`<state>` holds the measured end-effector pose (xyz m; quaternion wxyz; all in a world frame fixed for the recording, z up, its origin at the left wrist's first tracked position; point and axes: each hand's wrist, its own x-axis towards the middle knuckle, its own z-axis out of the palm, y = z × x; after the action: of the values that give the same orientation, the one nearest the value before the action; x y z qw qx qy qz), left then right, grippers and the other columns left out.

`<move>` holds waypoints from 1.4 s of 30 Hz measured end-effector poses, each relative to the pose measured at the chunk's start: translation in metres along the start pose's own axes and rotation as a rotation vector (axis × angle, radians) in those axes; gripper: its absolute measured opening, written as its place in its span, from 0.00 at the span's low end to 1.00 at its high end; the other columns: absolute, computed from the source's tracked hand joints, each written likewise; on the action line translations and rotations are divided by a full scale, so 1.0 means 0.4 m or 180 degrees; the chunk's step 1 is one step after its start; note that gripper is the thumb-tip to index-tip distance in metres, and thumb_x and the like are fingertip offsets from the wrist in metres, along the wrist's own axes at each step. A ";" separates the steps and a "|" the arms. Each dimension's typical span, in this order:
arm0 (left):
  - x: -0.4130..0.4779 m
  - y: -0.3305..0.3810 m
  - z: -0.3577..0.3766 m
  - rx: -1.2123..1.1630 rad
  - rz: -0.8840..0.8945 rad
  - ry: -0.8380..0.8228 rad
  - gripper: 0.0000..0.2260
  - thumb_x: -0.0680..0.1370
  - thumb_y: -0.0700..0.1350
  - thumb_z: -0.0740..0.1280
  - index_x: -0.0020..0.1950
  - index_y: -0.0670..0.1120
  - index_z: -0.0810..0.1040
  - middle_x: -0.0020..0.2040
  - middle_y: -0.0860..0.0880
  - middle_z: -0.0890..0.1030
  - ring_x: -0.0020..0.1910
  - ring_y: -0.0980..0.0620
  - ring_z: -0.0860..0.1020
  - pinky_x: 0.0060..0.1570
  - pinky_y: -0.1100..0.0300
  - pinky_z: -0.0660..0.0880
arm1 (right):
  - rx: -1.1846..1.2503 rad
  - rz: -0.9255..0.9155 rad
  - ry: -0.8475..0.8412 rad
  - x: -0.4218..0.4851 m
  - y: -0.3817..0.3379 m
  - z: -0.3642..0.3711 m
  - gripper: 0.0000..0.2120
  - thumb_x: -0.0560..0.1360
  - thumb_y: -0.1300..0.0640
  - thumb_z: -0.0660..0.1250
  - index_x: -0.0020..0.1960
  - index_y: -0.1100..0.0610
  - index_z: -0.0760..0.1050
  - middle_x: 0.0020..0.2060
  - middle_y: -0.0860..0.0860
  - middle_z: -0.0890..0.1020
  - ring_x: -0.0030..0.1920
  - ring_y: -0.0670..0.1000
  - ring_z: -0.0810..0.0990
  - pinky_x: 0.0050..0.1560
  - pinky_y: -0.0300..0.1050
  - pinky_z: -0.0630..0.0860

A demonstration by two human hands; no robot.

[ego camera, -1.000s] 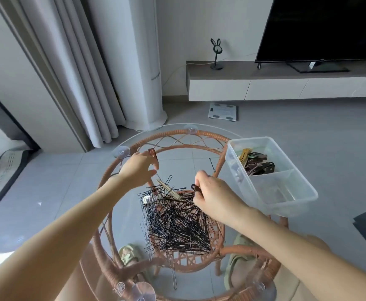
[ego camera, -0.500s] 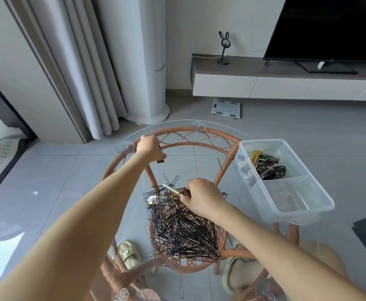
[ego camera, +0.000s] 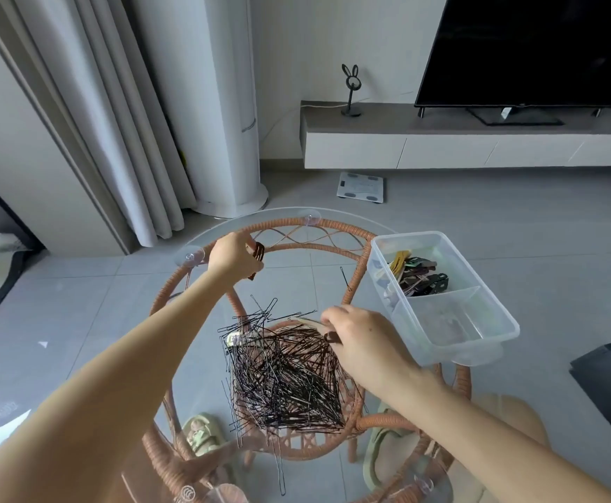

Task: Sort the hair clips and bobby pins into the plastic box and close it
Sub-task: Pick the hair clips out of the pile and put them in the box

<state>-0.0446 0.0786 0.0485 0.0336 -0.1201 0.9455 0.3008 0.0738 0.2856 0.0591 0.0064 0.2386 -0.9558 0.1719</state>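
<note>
My round glass desk (ego camera: 202,361) on its wicker frame carries everything. At its right edge sits the clear plastic box (ego camera: 478,339), lidless; its far compartment holds assorted hair clips (ego camera: 418,275), while the near compartment looks almost bare. At the desk's centre lies the heap of black bobby pins (ego camera: 282,379), tangled and overlapping, with one stray pin (ego camera: 345,278) apart toward the box. My left hand (ego camera: 233,261), reached to the far side, is closed on a brown clip (ego camera: 257,253). My right hand (ego camera: 363,341), at the heap's near-right edge, pinches a small dark clip (ego camera: 331,337) and touches a pale clip (ego camera: 305,321) lying on the pins. I judge the pins light, springy and slick on glass, liable to snag one another; they are best gathered in bunches by their middles. The clips are stiff and are best taken across their flat faces.
</note>
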 end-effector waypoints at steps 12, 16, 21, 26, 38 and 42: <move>-0.140 0.418 0.087 -0.0085 0.1782 -0.0678 0.10 0.73 0.43 0.69 0.54 0.46 0.81 0.49 0.47 0.83 0.40 0.52 0.79 0.42 0.65 0.73 | 0.0124 0.1644 0.0876 0.031 0.275 -0.223 0.20 0.76 0.55 0.62 0.27 0.58 0.64 0.23 0.52 0.67 0.33 0.58 0.67 0.29 0.47 0.59; -0.140 0.441 0.095 0.0017 0.1652 -0.0563 0.13 0.74 0.38 0.66 0.58 0.44 0.79 0.60 0.46 0.79 0.57 0.49 0.78 0.58 0.60 0.72 | 0.0169 0.1425 0.0407 0.095 0.298 -0.199 0.12 0.73 0.50 0.66 0.45 0.60 0.77 0.43 0.58 0.80 0.46 0.59 0.76 0.37 0.44 0.68; -0.148 0.323 -0.018 0.0232 0.1274 -0.0236 0.12 0.74 0.35 0.64 0.55 0.44 0.81 0.58 0.45 0.81 0.56 0.47 0.78 0.55 0.60 0.71 | -0.0728 0.1059 0.0820 0.121 0.254 -0.180 0.09 0.74 0.62 0.63 0.50 0.63 0.79 0.49 0.60 0.80 0.50 0.62 0.77 0.50 0.49 0.73; -0.167 0.090 -0.073 0.1108 0.0708 -0.0602 0.09 0.74 0.41 0.66 0.51 0.48 0.82 0.55 0.50 0.82 0.51 0.48 0.81 0.55 0.55 0.75 | 0.0438 0.0037 0.0552 0.107 0.052 -0.112 0.08 0.75 0.63 0.62 0.48 0.62 0.81 0.47 0.56 0.83 0.48 0.56 0.79 0.49 0.44 0.71; -0.259 -0.115 -0.022 0.0794 0.0188 -0.0750 0.16 0.72 0.42 0.71 0.59 0.45 0.77 0.55 0.47 0.81 0.54 0.48 0.78 0.52 0.59 0.73 | 0.0118 0.0071 -0.0701 0.180 -0.138 0.147 0.18 0.69 0.57 0.71 0.57 0.61 0.73 0.51 0.56 0.81 0.52 0.58 0.79 0.48 0.46 0.74; -0.257 -0.118 -0.014 0.0521 0.0224 -0.0667 0.15 0.71 0.41 0.71 0.57 0.45 0.77 0.53 0.47 0.82 0.52 0.48 0.79 0.49 0.60 0.73 | 0.0704 0.0455 -0.1018 0.180 -0.125 0.136 0.21 0.67 0.61 0.73 0.57 0.58 0.71 0.53 0.54 0.79 0.52 0.56 0.77 0.50 0.48 0.73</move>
<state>0.0669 0.0593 0.0404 0.1313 -0.0517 0.9618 0.2345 0.0368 0.1933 0.0309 -0.1839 0.1937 -0.9344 0.2358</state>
